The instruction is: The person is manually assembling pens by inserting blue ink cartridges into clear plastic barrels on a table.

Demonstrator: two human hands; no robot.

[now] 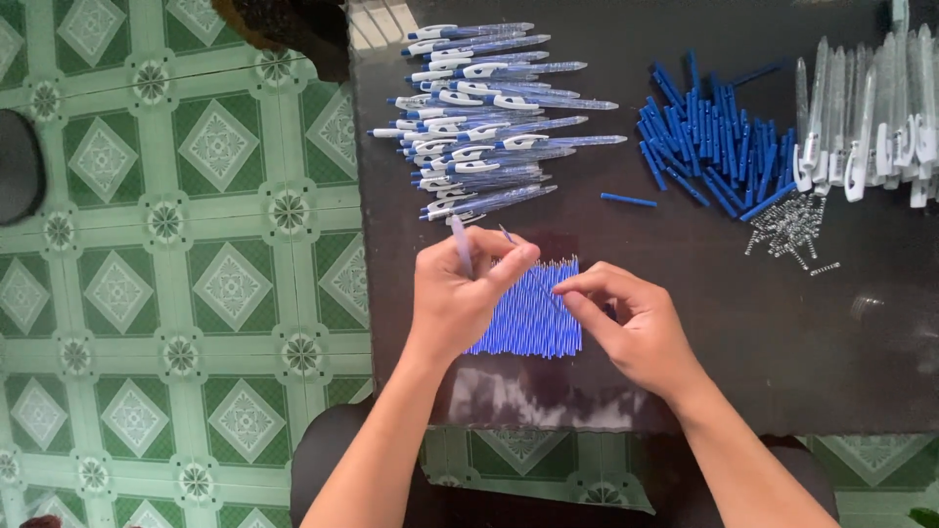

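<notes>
Head cam, steep down, close.

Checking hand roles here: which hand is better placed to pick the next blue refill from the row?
Probably the right hand: its fingertips rest on the row of thin blue ink refills, while the left hand already holds a clear pen barrel.

The left hand (458,298) covers the near-left part of the row of blue refills (533,318). The clear pen barrels (866,108) run off the right edge. The springs (787,227) are too small to count.
</notes>
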